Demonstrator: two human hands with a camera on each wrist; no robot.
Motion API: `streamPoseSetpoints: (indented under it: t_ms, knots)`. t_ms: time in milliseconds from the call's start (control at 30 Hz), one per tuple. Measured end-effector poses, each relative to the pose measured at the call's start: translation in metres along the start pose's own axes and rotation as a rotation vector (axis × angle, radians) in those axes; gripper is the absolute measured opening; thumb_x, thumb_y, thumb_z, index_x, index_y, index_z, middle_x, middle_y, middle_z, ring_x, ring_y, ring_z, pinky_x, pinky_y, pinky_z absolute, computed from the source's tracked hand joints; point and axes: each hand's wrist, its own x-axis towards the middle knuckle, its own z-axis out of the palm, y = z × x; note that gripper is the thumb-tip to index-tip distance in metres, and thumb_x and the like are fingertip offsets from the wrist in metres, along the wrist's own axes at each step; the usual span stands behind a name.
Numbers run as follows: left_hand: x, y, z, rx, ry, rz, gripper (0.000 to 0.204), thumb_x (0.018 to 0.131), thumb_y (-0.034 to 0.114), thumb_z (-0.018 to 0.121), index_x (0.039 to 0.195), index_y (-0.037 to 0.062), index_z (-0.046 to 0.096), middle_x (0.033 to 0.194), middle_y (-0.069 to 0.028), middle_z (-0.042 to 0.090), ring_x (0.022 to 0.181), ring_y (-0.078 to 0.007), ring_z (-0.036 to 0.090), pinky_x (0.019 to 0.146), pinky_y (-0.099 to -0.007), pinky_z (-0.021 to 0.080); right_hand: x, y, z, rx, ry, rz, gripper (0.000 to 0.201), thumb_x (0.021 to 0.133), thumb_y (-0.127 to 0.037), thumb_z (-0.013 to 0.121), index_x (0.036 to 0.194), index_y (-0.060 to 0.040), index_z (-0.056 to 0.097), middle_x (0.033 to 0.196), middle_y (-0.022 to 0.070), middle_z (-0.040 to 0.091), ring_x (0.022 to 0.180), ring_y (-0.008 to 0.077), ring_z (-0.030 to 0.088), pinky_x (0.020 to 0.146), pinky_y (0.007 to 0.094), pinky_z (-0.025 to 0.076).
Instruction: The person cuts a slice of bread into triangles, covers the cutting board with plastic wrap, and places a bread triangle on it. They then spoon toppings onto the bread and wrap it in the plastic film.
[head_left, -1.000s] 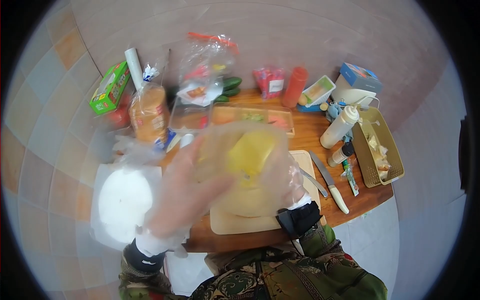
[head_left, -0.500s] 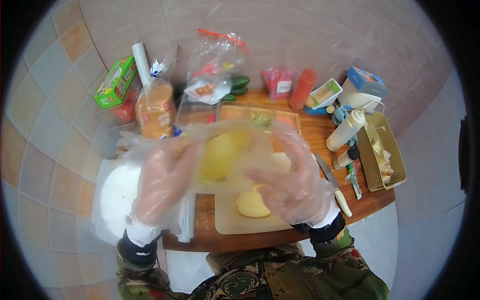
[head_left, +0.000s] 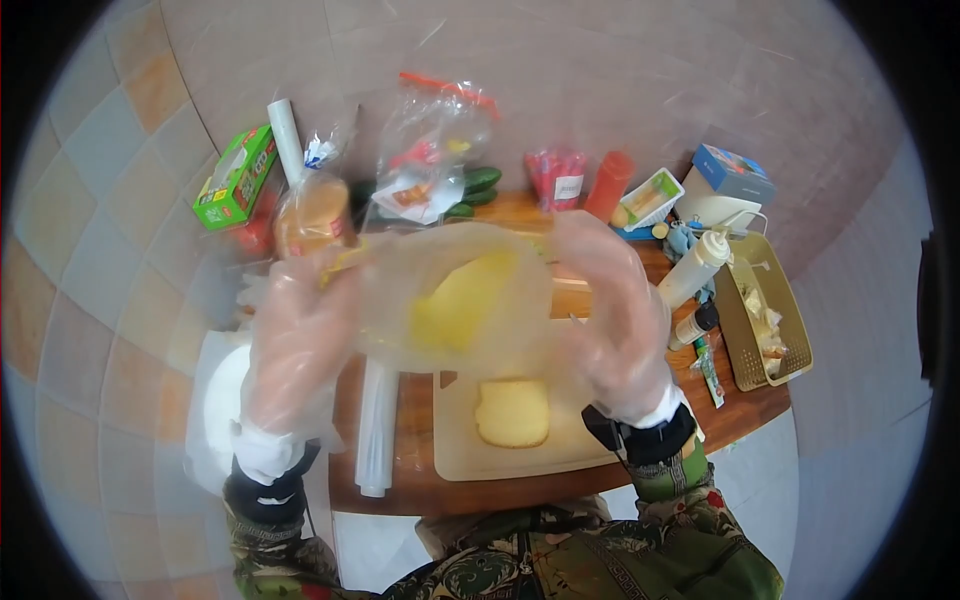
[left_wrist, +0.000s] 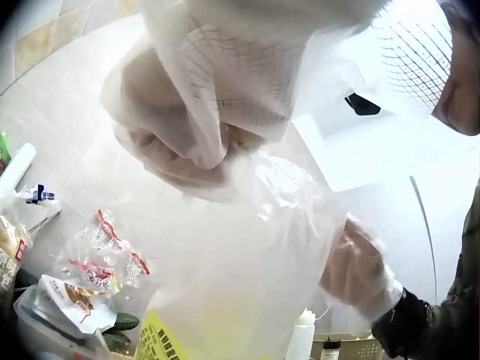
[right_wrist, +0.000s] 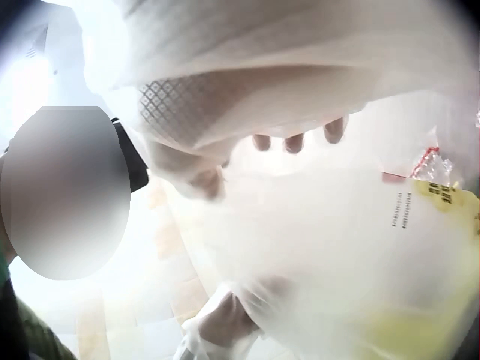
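Observation:
Both hands wear clear plastic gloves. In the head view, my left hand (head_left: pixel 300 340) pinches the left end of a translucent bag (head_left: pixel 390 320) with a yellow printed part (head_left: pixel 465 300). The left wrist view shows my left hand (left_wrist: pixel 180 120) with its fingers curled on the gathered plastic. At the bag's other side, my right hand (head_left: pixel 620 320) is curved, thumb apart from the fingers. Fingertips (right_wrist: pixel 294 142) of that hand show beside the bag (right_wrist: pixel 315 225) in the right wrist view. Below the bag, a bread slice (head_left: pixel 512 412) lies on a cutting board (head_left: pixel 460 450).
A plastic wrap roll (head_left: pixel 376 430) lies left of the board. Behind stand bagged bread (head_left: pixel 312 215), a green box (head_left: pixel 235 178), cucumbers (head_left: pixel 482 180) and a red bottle (head_left: pixel 608 185). To the right are a white bottle (head_left: pixel 695 270), a dark-capped jar (head_left: pixel 692 326) and a basket (head_left: pixel 745 365).
The bag has risen away from above the board, uncovering the bread slice. My right hand has come off its earlier place at the bag and moved right; my left hand has moved left with the bag.

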Motion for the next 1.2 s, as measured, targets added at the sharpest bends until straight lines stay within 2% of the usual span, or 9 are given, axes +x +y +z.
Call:
streamPoseSetpoints:
  t_ms: [33,100,267,367,533,633,900,967,1200]
  knots:
    - [0.0,0.0,-0.001,-0.044,0.017,0.01,0.028,0.094,0.012,0.058,0.115,-0.0032,0.069,0.097,-0.0086,0.072,0.084,-0.0119,0.064,0.076,-0.0271,0.05,0.0,0.012,0.006,0.0,0.002,-0.003,0.044,0.083,-0.011,0.076,0.124,-0.0063,0.064,0.132,0.0181,0.06,0.122,0.0339,0.06,0.1,0.0435,0.05]
    - [0.0,0.002,-0.003,-0.085,0.034,0.024,0.026,0.095,0.007,0.055,0.114,-0.0061,0.067,0.097,-0.0056,0.071,0.08,-0.0083,0.063,0.071,-0.0233,0.049,0.006,0.041,0.02,0.38,0.099,0.438,0.058,0.092,-0.016,0.072,0.143,-0.0026,0.049,0.129,0.0153,0.061,0.12,0.0229,0.06,0.1,0.0365,0.049]
    - [0.0,0.002,-0.011,0.034,-0.057,0.041,0.025,0.096,0.007,0.053,0.113,-0.0057,0.067,0.098,-0.0057,0.07,0.083,-0.0078,0.062,0.072,-0.0224,0.048,0.027,0.096,0.039,0.568,0.04,0.634,0.063,0.093,-0.024,0.073,0.145,0.0001,0.048,0.129,0.0141,0.062,0.118,0.0185,0.059,0.099,0.0294,0.047]
    - [-0.011,0.015,-0.002,0.038,-0.004,-0.041,0.025,0.097,0.007,0.053,0.113,-0.0045,0.067,0.099,-0.0053,0.069,0.085,-0.0077,0.061,0.074,-0.0227,0.047,0.05,0.123,0.055,0.381,-0.05,0.853,0.078,0.089,-0.034,0.076,0.148,0.0035,0.043,0.134,0.0177,0.06,0.121,0.0209,0.059,0.102,0.031,0.045]
    - [-0.005,0.007,-0.009,0.106,-0.104,-0.064,0.026,0.095,0.01,0.057,0.114,-0.002,0.069,0.096,-0.0065,0.071,0.085,-0.01,0.062,0.076,-0.0262,0.049,0.076,0.163,0.075,0.541,-0.071,0.973,0.09,0.088,-0.032,0.077,0.152,0.0091,0.029,0.149,0.0216,0.046,0.127,0.0264,0.054,0.103,0.0379,0.046]
    - [-0.006,0.008,-0.01,0.103,-0.102,-0.079,0.027,0.092,0.01,0.059,0.112,-0.0012,0.072,0.091,-0.0085,0.073,0.084,-0.0125,0.065,0.078,-0.0295,0.052,0.089,0.172,0.085,0.533,-0.026,1.051,0.089,0.083,-0.035,0.082,0.147,0.0045,0.035,0.119,0.0113,0.057,0.1,0.0184,0.059,0.088,0.0313,0.049]
    - [-0.001,0.001,-0.01,0.039,-0.115,-0.237,0.028,0.092,0.006,0.056,0.115,0.0007,0.071,0.089,-0.0046,0.07,0.082,-0.0088,0.061,0.074,-0.0267,0.05,0.107,0.198,0.115,0.625,-0.025,1.026,0.08,0.083,-0.035,0.083,0.142,-0.0002,0.043,0.13,0.0112,0.055,0.101,0.0176,0.061,0.086,0.0303,0.05]
    - [0.001,0.002,-0.01,-0.019,-0.162,-0.293,0.029,0.092,0.006,0.056,0.117,0.0009,0.07,0.089,-0.0026,0.069,0.081,-0.0077,0.06,0.073,-0.0257,0.05,0.106,0.204,0.123,0.605,0.06,1.067,0.065,0.081,-0.04,0.085,0.123,-0.0071,0.048,0.105,0.0052,0.057,0.088,0.0137,0.058,0.074,0.0303,0.05]
    - [0.007,-0.003,-0.012,0.038,-0.142,-0.294,0.03,0.093,0.006,0.056,0.119,-0.0004,0.069,0.091,-0.0016,0.069,0.081,-0.0077,0.06,0.073,-0.0254,0.05,0.114,0.221,0.127,0.661,0.146,1.199,0.069,0.082,-0.045,0.083,0.13,-0.0081,0.049,0.107,0.004,0.056,0.089,0.0139,0.057,0.074,0.0302,0.053]
